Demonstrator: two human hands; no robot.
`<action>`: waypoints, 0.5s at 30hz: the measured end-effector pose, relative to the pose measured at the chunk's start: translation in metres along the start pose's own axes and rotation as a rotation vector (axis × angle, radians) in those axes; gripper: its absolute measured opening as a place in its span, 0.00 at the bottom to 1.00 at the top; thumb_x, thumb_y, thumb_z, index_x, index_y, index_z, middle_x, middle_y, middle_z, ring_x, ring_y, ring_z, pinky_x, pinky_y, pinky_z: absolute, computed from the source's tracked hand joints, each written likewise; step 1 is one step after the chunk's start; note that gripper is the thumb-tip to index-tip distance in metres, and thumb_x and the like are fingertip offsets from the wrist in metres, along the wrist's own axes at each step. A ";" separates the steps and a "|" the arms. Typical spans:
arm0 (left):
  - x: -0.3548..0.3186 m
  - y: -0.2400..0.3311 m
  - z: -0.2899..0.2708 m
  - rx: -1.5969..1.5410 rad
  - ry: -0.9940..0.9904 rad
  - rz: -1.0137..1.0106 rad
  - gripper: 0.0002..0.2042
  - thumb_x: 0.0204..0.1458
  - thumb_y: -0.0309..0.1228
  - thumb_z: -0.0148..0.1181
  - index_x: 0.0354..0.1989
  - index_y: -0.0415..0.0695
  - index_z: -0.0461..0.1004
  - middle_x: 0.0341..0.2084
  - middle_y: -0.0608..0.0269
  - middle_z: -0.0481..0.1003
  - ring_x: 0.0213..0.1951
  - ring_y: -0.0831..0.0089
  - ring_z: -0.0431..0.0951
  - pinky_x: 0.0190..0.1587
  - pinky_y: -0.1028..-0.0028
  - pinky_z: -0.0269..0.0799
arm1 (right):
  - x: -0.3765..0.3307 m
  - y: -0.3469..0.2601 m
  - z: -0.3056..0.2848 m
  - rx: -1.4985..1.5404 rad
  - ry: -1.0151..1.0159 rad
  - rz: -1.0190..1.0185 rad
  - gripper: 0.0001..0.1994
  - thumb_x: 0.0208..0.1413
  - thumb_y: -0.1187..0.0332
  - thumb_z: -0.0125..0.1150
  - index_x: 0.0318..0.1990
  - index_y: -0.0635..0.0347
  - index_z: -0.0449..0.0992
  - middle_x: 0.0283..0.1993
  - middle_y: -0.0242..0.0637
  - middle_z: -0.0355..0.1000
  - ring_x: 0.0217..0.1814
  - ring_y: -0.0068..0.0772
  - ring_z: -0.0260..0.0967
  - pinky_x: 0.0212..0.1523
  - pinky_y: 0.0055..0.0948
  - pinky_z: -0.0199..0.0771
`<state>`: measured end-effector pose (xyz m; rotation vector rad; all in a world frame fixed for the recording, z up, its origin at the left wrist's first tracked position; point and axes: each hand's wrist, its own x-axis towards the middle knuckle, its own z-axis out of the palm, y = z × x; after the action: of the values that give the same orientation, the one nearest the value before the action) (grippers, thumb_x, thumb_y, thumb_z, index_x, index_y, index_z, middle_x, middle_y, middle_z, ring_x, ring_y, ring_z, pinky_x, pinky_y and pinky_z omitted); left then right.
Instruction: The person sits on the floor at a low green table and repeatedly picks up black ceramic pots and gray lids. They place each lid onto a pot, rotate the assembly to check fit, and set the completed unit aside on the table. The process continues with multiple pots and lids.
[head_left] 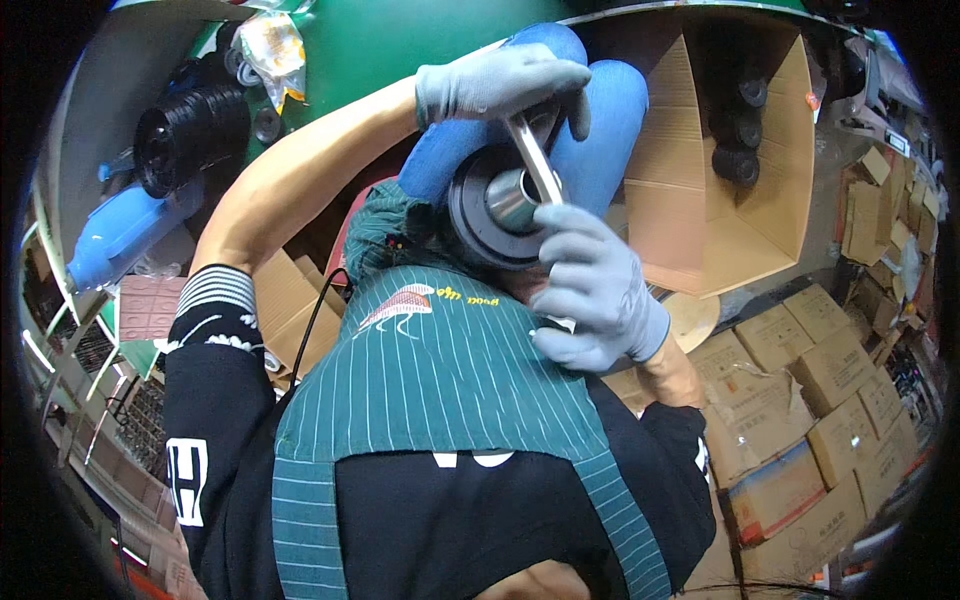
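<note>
Both my hands wear grey gloves. My right hand [595, 285] is wrapped round a flat silver metal bar [536, 165], which slants up and away across my lap. A pale end shows below the fingers. My left hand [500, 82] is closed over the bar's far end, its fingers bent down around a dark part I cannot make out. Beneath the bar, a round black flanged part [468, 215] rests in my lap against my knees. A shiny metal cylinder [512, 203] stands up from its centre, close to the bar.
At the right an open cardboard box [665, 180] holds several dark round parts [737, 165]. Stacked cartons [770, 400] lie at the lower right. To the left are a stack of black ribbed discs [190, 140], a blue plastic bottle [125, 235] and a plastic bag [273, 55].
</note>
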<state>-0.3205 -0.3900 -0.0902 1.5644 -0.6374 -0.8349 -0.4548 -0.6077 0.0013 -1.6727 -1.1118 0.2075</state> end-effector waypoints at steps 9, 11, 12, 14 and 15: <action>0.012 0.008 0.006 0.111 -0.092 -0.061 0.35 0.77 0.55 0.40 0.37 0.40 0.89 0.20 0.60 0.76 0.26 0.66 0.79 0.33 0.64 0.73 | 0.039 -0.010 -0.011 -0.160 -0.451 -0.132 0.06 0.54 0.64 0.69 0.35 0.53 0.81 0.18 0.25 0.63 0.29 0.31 0.69 0.45 0.36 0.75; 0.040 -0.005 0.033 0.294 -0.039 0.555 0.26 0.70 0.47 0.47 0.35 0.43 0.88 0.25 0.51 0.81 0.32 0.56 0.83 0.40 0.54 0.77 | 0.048 -0.026 0.005 -0.062 -0.522 -0.103 0.06 0.56 0.65 0.67 0.38 0.54 0.81 0.21 0.24 0.67 0.29 0.28 0.70 0.43 0.35 0.76; 0.046 0.017 0.039 0.209 -0.170 0.400 0.25 0.70 0.46 0.47 0.34 0.43 0.87 0.25 0.50 0.80 0.32 0.56 0.83 0.41 0.55 0.76 | 0.048 -0.034 0.012 -0.061 -0.587 -0.095 0.06 0.58 0.64 0.66 0.37 0.54 0.80 0.21 0.25 0.68 0.29 0.29 0.71 0.41 0.35 0.76; 0.063 0.045 0.052 0.154 -0.328 0.212 0.24 0.70 0.44 0.47 0.35 0.42 0.87 0.24 0.50 0.79 0.33 0.55 0.82 0.42 0.56 0.76 | 0.056 -0.029 0.014 -0.073 -0.649 -0.043 0.07 0.59 0.62 0.64 0.34 0.54 0.80 0.21 0.26 0.69 0.28 0.30 0.71 0.39 0.36 0.76; 0.072 0.045 0.060 0.192 -0.363 0.256 0.24 0.70 0.44 0.47 0.36 0.43 0.87 0.25 0.50 0.80 0.34 0.55 0.83 0.43 0.56 0.76 | 0.065 -0.027 0.019 -0.066 -0.641 0.023 0.08 0.59 0.62 0.64 0.33 0.54 0.80 0.21 0.26 0.69 0.28 0.30 0.72 0.38 0.36 0.76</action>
<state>-0.3235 -0.4890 -0.0606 1.4707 -1.1844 -0.8888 -0.4457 -0.5462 0.0403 -1.7233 -1.5778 0.7689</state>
